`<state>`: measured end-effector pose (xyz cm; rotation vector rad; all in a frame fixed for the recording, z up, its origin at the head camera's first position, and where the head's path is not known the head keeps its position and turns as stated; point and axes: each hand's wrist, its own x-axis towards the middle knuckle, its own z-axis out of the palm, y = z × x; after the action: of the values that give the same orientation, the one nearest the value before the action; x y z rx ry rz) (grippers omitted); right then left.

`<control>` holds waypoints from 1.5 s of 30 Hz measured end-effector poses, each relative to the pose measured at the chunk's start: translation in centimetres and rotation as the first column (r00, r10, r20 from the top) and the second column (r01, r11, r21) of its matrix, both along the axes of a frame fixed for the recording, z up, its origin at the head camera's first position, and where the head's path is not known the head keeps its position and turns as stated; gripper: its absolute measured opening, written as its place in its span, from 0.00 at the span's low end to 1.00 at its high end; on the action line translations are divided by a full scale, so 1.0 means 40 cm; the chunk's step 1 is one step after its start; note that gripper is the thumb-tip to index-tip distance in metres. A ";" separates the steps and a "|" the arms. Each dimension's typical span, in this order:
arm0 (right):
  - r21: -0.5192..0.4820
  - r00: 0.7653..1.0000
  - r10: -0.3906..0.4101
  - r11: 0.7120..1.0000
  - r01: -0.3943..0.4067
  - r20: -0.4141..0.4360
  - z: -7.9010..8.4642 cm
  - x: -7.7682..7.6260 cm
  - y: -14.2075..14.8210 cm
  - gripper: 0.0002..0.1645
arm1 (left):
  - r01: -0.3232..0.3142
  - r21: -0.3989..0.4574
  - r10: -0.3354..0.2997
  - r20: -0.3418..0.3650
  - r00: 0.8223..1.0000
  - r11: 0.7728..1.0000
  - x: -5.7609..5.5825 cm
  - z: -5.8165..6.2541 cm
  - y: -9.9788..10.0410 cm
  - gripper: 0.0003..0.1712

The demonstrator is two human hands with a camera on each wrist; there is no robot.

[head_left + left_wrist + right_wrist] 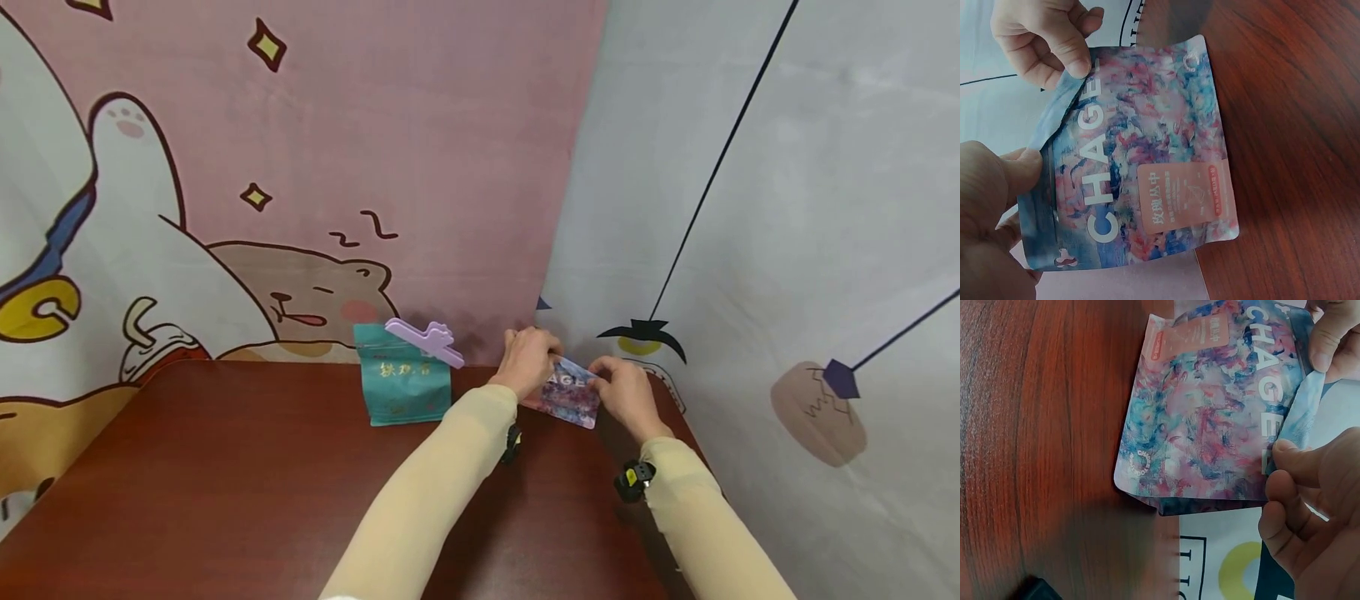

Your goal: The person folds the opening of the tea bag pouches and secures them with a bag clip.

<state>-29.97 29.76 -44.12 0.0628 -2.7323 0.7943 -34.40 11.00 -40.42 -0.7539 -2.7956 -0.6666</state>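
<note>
A pink-and-blue pouch [570, 402] lettered "CHAGE" stands on the table toward the back right, a peach label [1179, 195] on its front. Its top edge is gripped by both hands. My left hand [528, 362] pinches one end of that edge, thumb on the front and fingers behind. Near the other top corner, my right hand [1316, 506] pinches it between thumb and fingers. Between the hands, a light-blue strip [1301, 409] of the top slants over, partly folded. In the head view, my left hand covers part of the lettering.
To the left stands a teal pouch [405, 392] with gold characters, a lilac clip [429, 340] slanting across its top. The brown wooden table [262, 483] ends at a cartoon-printed cloth [465, 167] behind and to the right.
</note>
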 end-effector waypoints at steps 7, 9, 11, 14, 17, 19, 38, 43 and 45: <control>0.007 1.000 0.006 1.000 -0.006 -0.019 -0.013 -0.003 -0.001 0.03 | -0.003 -0.029 0.003 0.003 1.000 1.000 0.006 -0.005 0.001 0.12; 0.002 1.000 0.003 1.000 -0.003 -0.030 -0.015 -0.004 0.000 0.03 | 0.002 -0.046 -0.002 -0.007 1.000 0.999 0.004 -0.007 0.004 0.11; -0.005 0.999 0.000 1.000 -0.001 -0.033 -0.016 -0.004 0.000 0.03 | 0.005 -0.064 -0.005 -0.008 1.000 0.998 0.002 -0.010 0.007 0.11; -0.017 1.000 0.009 1.000 -0.010 -0.027 -0.015 -0.004 0.000 0.04 | 0.004 -0.087 -0.004 -0.001 1.000 0.996 0.000 -0.014 0.010 0.12; -0.015 0.999 0.043 0.999 -0.043 -0.031 -0.009 -0.005 0.001 0.05 | -0.008 -0.100 0.008 -0.005 1.000 0.995 -0.001 -0.016 0.011 0.12; -0.006 0.997 0.069 0.998 -0.070 -0.042 -0.004 -0.006 0.002 0.05 | -0.017 -0.104 0.016 -0.014 1.000 0.994 -0.001 -0.015 0.009 0.11; 0.062 0.939 0.188 0.982 -0.178 -0.287 -0.025 -0.028 0.011 0.05 | -0.034 -0.193 0.019 -0.081 0.997 0.981 0.002 -0.010 0.038 0.11; 0.081 0.922 0.169 0.985 -0.150 -0.348 -0.038 -0.034 0.011 0.05 | -0.051 -0.214 0.026 -0.120 0.992 0.975 -0.004 -0.019 0.050 0.10; 0.066 0.927 0.164 0.986 -0.151 -0.338 -0.042 -0.036 0.008 0.05 | -0.059 -0.215 0.031 -0.129 0.991 0.975 -0.005 -0.022 0.051 0.09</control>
<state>-31.41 30.09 -45.80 0.3963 -2.4312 0.6959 -34.61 13.04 -41.31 -0.7388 -2.7890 -0.2944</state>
